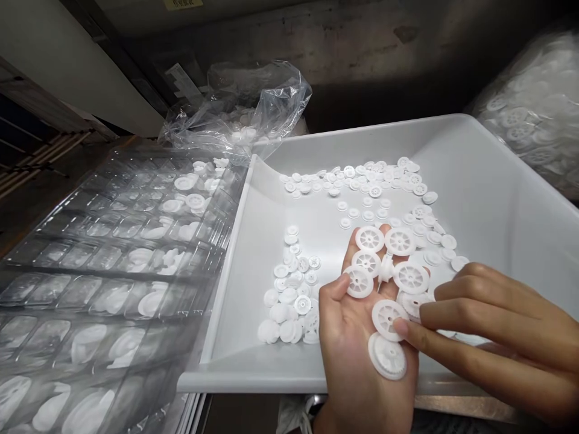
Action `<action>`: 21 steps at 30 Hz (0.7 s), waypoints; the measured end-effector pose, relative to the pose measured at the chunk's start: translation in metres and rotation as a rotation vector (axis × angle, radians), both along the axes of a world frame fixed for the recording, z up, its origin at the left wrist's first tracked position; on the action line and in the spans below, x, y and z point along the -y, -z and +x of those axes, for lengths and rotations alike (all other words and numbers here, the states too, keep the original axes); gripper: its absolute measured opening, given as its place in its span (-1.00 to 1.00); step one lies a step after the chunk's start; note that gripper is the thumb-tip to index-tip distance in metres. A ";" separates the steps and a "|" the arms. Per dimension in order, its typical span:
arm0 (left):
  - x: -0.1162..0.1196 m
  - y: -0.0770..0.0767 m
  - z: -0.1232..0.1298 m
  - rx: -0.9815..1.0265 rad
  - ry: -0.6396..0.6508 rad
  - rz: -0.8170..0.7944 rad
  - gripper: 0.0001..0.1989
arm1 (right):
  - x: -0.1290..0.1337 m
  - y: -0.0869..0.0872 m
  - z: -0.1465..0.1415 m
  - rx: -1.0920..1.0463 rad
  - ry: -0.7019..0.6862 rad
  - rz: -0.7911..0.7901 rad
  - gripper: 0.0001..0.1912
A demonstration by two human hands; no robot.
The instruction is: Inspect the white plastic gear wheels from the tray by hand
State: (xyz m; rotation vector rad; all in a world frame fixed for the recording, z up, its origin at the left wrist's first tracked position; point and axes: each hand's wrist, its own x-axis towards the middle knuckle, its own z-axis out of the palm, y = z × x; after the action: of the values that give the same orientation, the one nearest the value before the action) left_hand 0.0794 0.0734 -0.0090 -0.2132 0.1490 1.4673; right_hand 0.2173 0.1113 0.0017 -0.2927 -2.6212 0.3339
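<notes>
My left hand (362, 355) is palm up over the near edge of a grey-white plastic tray (280, 377), fingers slightly curled under several white plastic gear wheels (411, 277). These wheels have spokes and round hubs, and some overlap. My right hand (497, 325) reaches in from the right with its fingers bent together. Its fingertips press on a spoked gear wheel (389, 319) lying on the left palm; part of their grip is hidden. Many smaller white wheels (301, 304) lie in the tray in loose groups, at the left and along the back.
To the left are stacked clear blister trays (81, 259), some pockets holding white parts. An open clear plastic bag (280, 96) with white pieces stands behind them. A full bag of white wheels (534, 120) is at the far right. A dark metal wall (362, 54) rises behind.
</notes>
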 end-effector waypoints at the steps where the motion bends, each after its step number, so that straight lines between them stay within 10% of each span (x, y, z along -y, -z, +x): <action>1: 0.000 0.000 0.000 0.005 0.002 -0.001 -0.51 | 0.001 0.000 0.000 0.000 0.004 -0.008 -0.72; 21: 0.009 0.003 0.002 -0.074 0.085 -0.153 -0.22 | 0.005 0.004 0.000 -0.064 0.034 -0.082 -0.75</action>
State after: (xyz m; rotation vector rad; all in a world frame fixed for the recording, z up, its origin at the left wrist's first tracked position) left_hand 0.0811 0.0648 -0.0120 -0.2731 0.3274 1.3807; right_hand 0.2176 0.1063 -0.0024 -0.3474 -2.5407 0.4326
